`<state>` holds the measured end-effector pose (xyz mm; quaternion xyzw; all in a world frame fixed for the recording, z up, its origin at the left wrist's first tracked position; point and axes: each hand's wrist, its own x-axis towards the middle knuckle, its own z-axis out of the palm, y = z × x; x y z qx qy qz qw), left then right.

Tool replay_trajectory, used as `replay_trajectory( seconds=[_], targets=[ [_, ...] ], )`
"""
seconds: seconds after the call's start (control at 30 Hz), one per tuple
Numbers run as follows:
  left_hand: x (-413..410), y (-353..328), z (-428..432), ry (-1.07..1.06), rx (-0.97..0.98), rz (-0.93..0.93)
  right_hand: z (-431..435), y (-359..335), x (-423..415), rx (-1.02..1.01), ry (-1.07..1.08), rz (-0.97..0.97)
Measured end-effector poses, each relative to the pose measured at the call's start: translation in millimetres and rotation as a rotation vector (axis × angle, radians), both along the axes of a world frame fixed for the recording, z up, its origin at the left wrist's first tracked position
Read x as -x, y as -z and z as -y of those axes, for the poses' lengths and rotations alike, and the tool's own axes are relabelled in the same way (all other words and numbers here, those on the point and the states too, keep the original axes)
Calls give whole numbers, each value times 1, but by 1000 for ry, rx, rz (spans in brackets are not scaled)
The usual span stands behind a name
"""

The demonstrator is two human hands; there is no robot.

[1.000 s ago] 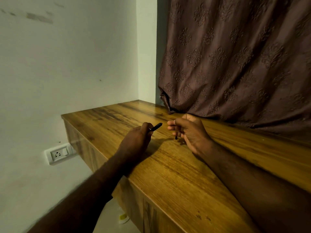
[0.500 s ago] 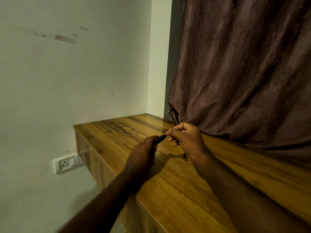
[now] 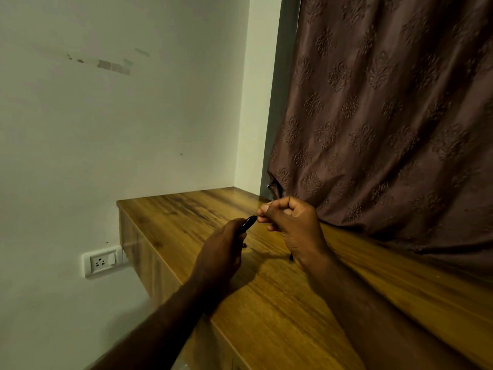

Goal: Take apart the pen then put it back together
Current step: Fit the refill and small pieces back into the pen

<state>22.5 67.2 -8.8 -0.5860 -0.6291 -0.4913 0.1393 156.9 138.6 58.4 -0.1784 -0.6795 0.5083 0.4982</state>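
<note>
A: Head view: which step is in hand?
B: Above the counter (image 3: pixel 266 303), the pen (image 3: pixel 248 223) is gripped by curled fingers of the left hand (image 3: pixel 221 252), its far end pinched by the right hand (image 3: pixel 290 225). A joint is probably being worked.
A: Next?
B: A straight, steady twist is called for.

The left hand (image 3: pixel 221 252) hides most of the pen (image 3: pixel 248 223); only a black end shows. What the right hand (image 3: pixel 293 225) pinches is too small to tell; a dark piece (image 3: pixel 291 257) peeks from under its wrist.
</note>
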Motion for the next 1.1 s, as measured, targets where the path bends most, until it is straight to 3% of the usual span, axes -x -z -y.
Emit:
replay_trajectory(
  seconds=[1.1],
  targets=[
    [-3,-1,2,4,-15,-59,-5,9,4,-43,45,16]
  ],
)
